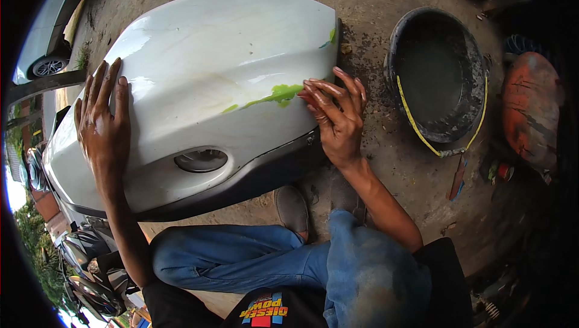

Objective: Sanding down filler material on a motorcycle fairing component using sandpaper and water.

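My left hand (102, 124) lies flat, fingers spread, on the bumper's (205, 69) left end. The bumper lies on the ground, long axis left-right. Green putty (278, 94) streaks right of centre; my right hand (336, 117), fingers pressed flat, touches its right end. Bucket (438, 75) further right.

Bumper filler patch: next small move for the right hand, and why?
Probably a short stroke leftward along the green filler streak. The right hand has its fingertips pressed on the streak's right end, while the thinner tail further left on the white bumper panel lies untouched. The left hand rests flat on the panel's far side, bracing it.
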Demonstrator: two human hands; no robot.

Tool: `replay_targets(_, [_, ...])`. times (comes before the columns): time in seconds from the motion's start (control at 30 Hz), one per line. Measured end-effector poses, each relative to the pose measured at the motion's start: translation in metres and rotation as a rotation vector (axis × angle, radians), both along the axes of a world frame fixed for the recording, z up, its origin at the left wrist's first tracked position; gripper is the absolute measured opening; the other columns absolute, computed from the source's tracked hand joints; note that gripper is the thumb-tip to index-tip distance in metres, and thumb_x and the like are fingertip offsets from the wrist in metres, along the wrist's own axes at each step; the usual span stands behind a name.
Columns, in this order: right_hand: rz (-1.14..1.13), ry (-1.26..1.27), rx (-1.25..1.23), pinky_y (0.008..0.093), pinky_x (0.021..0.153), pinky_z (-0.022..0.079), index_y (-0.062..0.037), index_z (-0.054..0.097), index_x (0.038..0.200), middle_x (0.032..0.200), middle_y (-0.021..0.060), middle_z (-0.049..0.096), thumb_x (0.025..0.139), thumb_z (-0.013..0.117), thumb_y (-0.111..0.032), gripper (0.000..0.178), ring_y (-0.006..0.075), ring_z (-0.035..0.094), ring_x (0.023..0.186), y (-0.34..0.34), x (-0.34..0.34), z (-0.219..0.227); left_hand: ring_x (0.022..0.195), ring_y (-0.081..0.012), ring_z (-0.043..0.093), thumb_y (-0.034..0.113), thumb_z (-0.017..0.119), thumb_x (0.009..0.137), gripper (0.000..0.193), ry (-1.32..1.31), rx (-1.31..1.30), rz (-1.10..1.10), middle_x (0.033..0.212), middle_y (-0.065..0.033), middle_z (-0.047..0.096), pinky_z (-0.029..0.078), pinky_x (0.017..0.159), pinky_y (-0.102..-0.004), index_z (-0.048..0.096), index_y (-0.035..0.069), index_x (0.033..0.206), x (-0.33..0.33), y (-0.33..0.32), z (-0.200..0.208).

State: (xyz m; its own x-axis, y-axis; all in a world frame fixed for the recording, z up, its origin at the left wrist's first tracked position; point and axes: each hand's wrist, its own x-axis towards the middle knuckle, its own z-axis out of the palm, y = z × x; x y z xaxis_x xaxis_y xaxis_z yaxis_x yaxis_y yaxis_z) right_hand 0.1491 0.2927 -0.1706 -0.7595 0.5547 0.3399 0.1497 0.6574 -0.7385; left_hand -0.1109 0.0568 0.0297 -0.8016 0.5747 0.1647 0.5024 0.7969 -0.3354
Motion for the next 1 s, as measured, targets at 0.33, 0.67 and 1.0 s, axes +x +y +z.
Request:
replay_targets(0.33, [0.082, 0.019, 0.022, 0.0533, 0.131, 0.015, -0.0236, 0.076, 0.133, 0.139, -0.0051, 0.073, 0.099, 0.070, -0.021, 0.035, 0.0288, 0.048, 0.151, 0.011, -0.002, -0.008, 0.156, -0.0248, 0.041, 0.046, 0.047, 0.111, 0.047, 0.013, -0.038, 0.003, 0.161, -0.0041, 0.055, 0.022, 0.131, -0.0469, 0.062, 0.028, 0.152, -0.002, -0.005, -0.005])
replay_targets(0.67, [0.263, 0.012, 0.109, 0.0577, 0.132, 0.005, -0.0333, 0.073, 0.135, 0.140, -0.0109, 0.071, 0.097, 0.070, -0.007, 0.046, 0.0233, 0.039, 0.157, 0.023, -0.011, -0.004, 0.156, -0.0262, 0.041, 0.044, 0.047, 0.112, 0.046, 0.011, -0.039, 0.002, 0.162, -0.0036, 0.054, 0.022, 0.131, -0.0481, 0.062, 0.027, 0.152, 0.002, 0.001, -0.008])
replay_targets(1.0, [0.291, 0.005, 0.127, 0.0501, 0.133, 0.007, -0.0271, 0.072, 0.138, 0.137, -0.0051, 0.074, 0.101, 0.064, -0.016, 0.039, 0.0253, 0.044, 0.153, 0.044, -0.010, -0.014, 0.153, -0.0274, 0.045, 0.036, 0.050, 0.112, 0.040, -0.102, -0.003, -0.180, 0.157, -0.0047, 0.059, 0.027, 0.130, -0.0473, 0.066, 0.025, 0.147, 0.007, 0.037, -0.026])
